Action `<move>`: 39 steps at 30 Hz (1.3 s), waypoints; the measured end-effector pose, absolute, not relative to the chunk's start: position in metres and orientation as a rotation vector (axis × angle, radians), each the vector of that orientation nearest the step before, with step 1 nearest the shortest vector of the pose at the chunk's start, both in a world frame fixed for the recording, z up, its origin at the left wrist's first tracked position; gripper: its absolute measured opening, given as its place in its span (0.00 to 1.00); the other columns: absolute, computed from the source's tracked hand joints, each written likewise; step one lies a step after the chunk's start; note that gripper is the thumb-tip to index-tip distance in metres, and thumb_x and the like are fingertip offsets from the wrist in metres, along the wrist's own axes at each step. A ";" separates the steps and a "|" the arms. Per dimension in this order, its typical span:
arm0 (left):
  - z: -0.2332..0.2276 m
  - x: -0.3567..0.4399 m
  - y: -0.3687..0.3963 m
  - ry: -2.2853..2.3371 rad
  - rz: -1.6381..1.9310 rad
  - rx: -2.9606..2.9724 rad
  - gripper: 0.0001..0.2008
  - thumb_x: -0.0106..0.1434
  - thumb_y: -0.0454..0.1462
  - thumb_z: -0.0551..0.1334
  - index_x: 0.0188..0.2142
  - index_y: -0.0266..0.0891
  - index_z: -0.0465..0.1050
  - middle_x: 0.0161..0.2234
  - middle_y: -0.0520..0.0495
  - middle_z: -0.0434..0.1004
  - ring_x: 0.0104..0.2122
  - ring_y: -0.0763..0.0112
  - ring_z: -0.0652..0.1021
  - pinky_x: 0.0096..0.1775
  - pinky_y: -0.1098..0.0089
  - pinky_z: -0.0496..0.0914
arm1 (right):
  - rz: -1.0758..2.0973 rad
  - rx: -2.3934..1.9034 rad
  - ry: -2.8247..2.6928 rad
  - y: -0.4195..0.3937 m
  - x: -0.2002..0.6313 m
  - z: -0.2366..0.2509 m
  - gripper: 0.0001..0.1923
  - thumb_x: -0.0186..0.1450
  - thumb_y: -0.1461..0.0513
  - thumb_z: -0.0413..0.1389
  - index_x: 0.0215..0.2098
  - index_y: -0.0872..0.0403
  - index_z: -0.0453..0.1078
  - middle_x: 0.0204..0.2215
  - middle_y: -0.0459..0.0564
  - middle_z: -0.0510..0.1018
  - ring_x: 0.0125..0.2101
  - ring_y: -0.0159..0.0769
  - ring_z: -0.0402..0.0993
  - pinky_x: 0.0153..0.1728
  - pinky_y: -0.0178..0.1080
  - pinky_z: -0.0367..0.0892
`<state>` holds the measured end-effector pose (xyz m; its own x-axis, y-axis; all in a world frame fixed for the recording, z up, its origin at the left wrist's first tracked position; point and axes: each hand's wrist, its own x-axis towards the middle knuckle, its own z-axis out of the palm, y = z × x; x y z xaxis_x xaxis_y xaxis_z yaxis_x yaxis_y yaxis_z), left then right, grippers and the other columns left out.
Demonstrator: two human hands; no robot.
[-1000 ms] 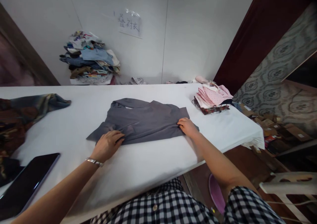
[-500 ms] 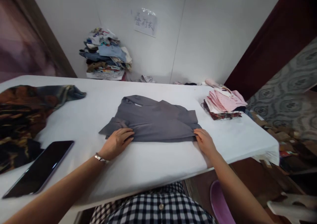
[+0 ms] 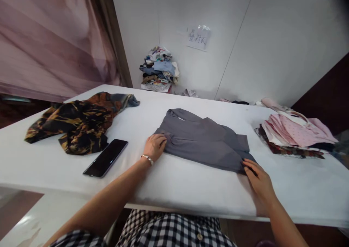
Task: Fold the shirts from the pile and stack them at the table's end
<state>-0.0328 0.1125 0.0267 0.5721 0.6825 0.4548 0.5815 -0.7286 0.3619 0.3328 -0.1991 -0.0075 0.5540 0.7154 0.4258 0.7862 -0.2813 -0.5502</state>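
Note:
A grey shirt (image 3: 204,139) lies folded into a wide, flat shape on the white table. My left hand (image 3: 156,146) grips its near left corner, fingers curled over the cloth. At the near right corner, my right hand (image 3: 257,176) pinches the edge between thumb and fingers. The fabric between both hands lies mostly smooth, with a few creases beside the left fingers. A small pale patch, perhaps a label, shows near the shirt's far left end. The undersides of the folds are hidden.
Left of the shirt lie a black phone (image 3: 105,158) and a crumpled black-and-orange patterned garment (image 3: 79,121). To the right sits a stack of folded clothes (image 3: 298,132), pink on top. A tall pile of clothes (image 3: 159,70) stands by the wall. The table's near edge (image 3: 191,211) runs before me.
The view has turned left, so everything appears farther right. My left hand is now at the shirt's left end, where a flap stuck out before. My right hand stays at the right corner.

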 end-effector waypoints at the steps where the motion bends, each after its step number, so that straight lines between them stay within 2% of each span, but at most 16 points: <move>1: 0.027 -0.034 0.115 1.130 0.860 2.616 0.11 0.65 0.38 0.56 0.39 0.42 0.77 0.44 0.44 0.79 0.45 0.59 0.75 0.49 0.56 0.67 | -0.143 -2.035 -1.176 -0.191 0.330 -0.002 0.16 0.62 0.54 0.51 0.40 0.50 0.76 0.47 0.54 0.78 0.47 0.46 0.74 0.51 0.50 0.68; 6: 0.026 -0.036 0.120 1.240 0.704 2.650 0.11 0.62 0.44 0.59 0.40 0.44 0.76 0.46 0.45 0.77 0.48 0.56 0.73 0.50 0.55 0.66 | -0.287 -2.135 -1.254 -0.136 0.318 0.020 0.17 0.63 0.51 0.51 0.38 0.52 0.76 0.40 0.56 0.80 0.42 0.46 0.74 0.47 0.47 0.67; 9: 0.027 -0.036 0.120 1.228 0.647 2.670 0.12 0.62 0.45 0.58 0.38 0.45 0.77 0.44 0.46 0.78 0.47 0.56 0.74 0.49 0.55 0.66 | -0.249 -2.314 -1.281 -0.113 0.318 0.023 0.11 0.62 0.56 0.54 0.31 0.51 0.76 0.32 0.54 0.80 0.35 0.43 0.74 0.39 0.43 0.66; 11: 0.027 -0.037 0.121 1.201 0.640 2.673 0.11 0.62 0.44 0.57 0.36 0.45 0.77 0.42 0.46 0.78 0.45 0.57 0.74 0.48 0.55 0.66 | -0.215 -2.363 -1.230 -0.109 0.319 0.025 0.10 0.62 0.58 0.53 0.28 0.50 0.74 0.29 0.52 0.79 0.33 0.40 0.73 0.36 0.40 0.65; 15: 0.026 -0.037 0.123 1.143 0.670 2.676 0.11 0.62 0.42 0.56 0.34 0.44 0.77 0.42 0.47 0.78 0.45 0.58 0.74 0.50 0.55 0.64 | -0.252 -2.351 -1.043 -0.119 0.321 0.028 0.12 0.64 0.57 0.49 0.33 0.52 0.74 0.34 0.51 0.79 0.36 0.39 0.73 0.37 0.38 0.64; 20: 0.027 -0.036 0.118 1.120 0.680 2.669 0.09 0.61 0.41 0.57 0.33 0.44 0.76 0.42 0.47 0.78 0.45 0.58 0.74 0.49 0.56 0.65 | -0.133 -2.570 -1.018 -0.129 0.322 0.022 0.11 0.63 0.58 0.51 0.31 0.52 0.74 0.34 0.52 0.79 0.34 0.39 0.73 0.36 0.38 0.63; 26: 0.033 -0.037 0.111 1.126 0.727 2.679 0.09 0.62 0.38 0.56 0.34 0.42 0.76 0.42 0.45 0.77 0.44 0.59 0.74 0.48 0.57 0.65 | -0.150 -2.554 -1.013 -0.132 0.328 0.013 0.12 0.63 0.57 0.50 0.33 0.52 0.74 0.36 0.53 0.79 0.37 0.42 0.75 0.39 0.41 0.66; 31: 0.032 -0.037 0.113 1.158 0.549 2.696 0.11 0.62 0.36 0.53 0.34 0.42 0.75 0.38 0.45 0.77 0.39 0.61 0.75 0.42 0.61 0.68 | -0.173 -2.320 -1.056 -0.128 0.324 0.020 0.18 0.62 0.55 0.50 0.45 0.52 0.73 0.45 0.55 0.78 0.43 0.44 0.74 0.43 0.45 0.69; 35: 0.031 -0.037 0.117 1.152 0.576 2.686 0.12 0.62 0.37 0.52 0.33 0.43 0.75 0.37 0.45 0.76 0.37 0.63 0.75 0.42 0.63 0.69 | -0.357 -2.116 -1.237 -0.123 0.312 0.024 0.24 0.66 0.51 0.47 0.54 0.53 0.69 0.57 0.58 0.69 0.57 0.48 0.64 0.51 0.50 0.66; 37: 0.031 -0.037 0.118 1.163 0.597 2.670 0.12 0.63 0.38 0.52 0.34 0.42 0.75 0.38 0.45 0.76 0.39 0.62 0.75 0.43 0.63 0.69 | -0.362 -2.213 -1.354 -0.122 0.308 0.019 0.26 0.67 0.50 0.45 0.56 0.54 0.67 0.60 0.58 0.65 0.62 0.50 0.56 0.56 0.54 0.60; 39: 0.031 -0.038 0.118 1.190 0.600 2.671 0.12 0.63 0.38 0.52 0.35 0.42 0.75 0.40 0.44 0.76 0.41 0.61 0.74 0.44 0.62 0.69 | -0.245 -2.410 -1.423 -0.123 0.308 0.009 0.28 0.68 0.50 0.43 0.59 0.55 0.65 0.62 0.58 0.63 0.64 0.50 0.52 0.58 0.55 0.56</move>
